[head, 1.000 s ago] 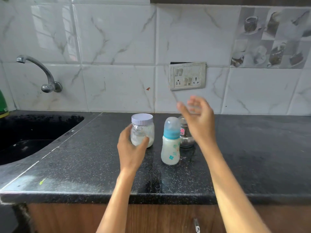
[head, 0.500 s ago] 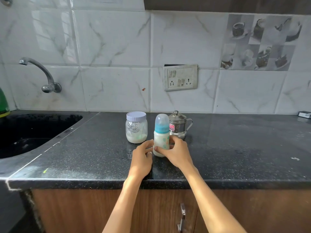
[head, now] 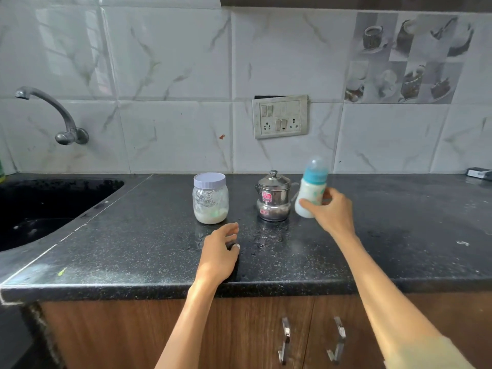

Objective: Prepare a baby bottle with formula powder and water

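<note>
Bottle, capped and milky, tilts above the worktop's back edge beside the steel pot, right hand curled round its base. Left hand rests loosely curled, holding nothing, near the front edge. Probably shaking: grip firm, cap tight, clear of the powder jar.

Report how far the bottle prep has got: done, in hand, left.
Done: the baby bottle looks filled with white liquid, its blue cap on. The powder jar is lidded and the steel pot covered. In hand: the right hand grips the bottle, lifted and tilted. The left hand hovers empty over the counter. Left: probably only shaking.
</note>
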`<state>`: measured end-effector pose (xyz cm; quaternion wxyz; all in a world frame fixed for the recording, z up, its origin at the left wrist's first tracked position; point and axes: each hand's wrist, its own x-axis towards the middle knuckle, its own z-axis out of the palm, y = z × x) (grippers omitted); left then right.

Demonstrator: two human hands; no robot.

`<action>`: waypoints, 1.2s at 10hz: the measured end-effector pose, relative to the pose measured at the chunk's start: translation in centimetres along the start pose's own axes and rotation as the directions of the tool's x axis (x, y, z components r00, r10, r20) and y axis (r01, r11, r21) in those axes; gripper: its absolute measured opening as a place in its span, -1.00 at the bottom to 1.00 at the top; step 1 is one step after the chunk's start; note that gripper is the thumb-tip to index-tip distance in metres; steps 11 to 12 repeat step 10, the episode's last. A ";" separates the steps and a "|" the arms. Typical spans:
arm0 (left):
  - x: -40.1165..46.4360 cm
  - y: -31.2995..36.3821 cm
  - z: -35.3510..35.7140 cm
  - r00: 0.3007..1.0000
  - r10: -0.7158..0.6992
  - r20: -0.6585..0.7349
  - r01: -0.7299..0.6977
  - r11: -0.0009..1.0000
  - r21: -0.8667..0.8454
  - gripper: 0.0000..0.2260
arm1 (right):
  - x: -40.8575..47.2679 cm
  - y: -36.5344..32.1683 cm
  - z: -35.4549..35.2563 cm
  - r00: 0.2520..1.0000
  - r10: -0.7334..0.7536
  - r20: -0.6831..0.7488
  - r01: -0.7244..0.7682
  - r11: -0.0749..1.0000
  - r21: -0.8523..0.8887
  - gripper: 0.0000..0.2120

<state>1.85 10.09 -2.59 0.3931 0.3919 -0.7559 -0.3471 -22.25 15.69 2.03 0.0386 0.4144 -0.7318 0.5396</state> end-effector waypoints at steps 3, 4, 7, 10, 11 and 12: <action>0.2 -0.2 0.2 1.000 0.011 -0.007 -0.010 0.999 0.048 -0.60 | 4.4 3.2 -0.2 0.996 0.093 -0.019 -0.094 0.994 -0.056 -0.51; 0.2 -0.3 0.2 1.000 0.014 0.002 -0.014 0.998 0.055 -0.60 | 4.9 3.8 0.3 0.993 0.121 -0.009 -0.121 0.990 -0.067 -0.50; 0.3 -0.6 0.4 1.000 0.031 -0.001 -0.031 0.997 0.077 -0.62 | 4.7 5.1 1.3 0.984 0.178 -0.021 -0.179 0.976 -0.120 -0.51; 0.3 -0.6 0.3 1.000 0.008 -0.005 -0.008 0.998 0.058 -0.63 | 2.8 4.0 0.8 0.963 0.267 -0.049 -0.271 0.954 -0.129 -0.30; 0.3 -0.6 0.3 1.000 0.008 -0.005 -0.008 0.998 0.058 -0.63 | 2.8 4.0 0.8 0.963 0.267 -0.049 -0.271 0.954 -0.129 -0.30; 0.3 -0.6 0.3 1.000 0.008 -0.005 -0.008 0.998 0.058 -0.63 | 2.8 4.0 0.8 0.963 0.267 -0.049 -0.271 0.954 -0.129 -0.30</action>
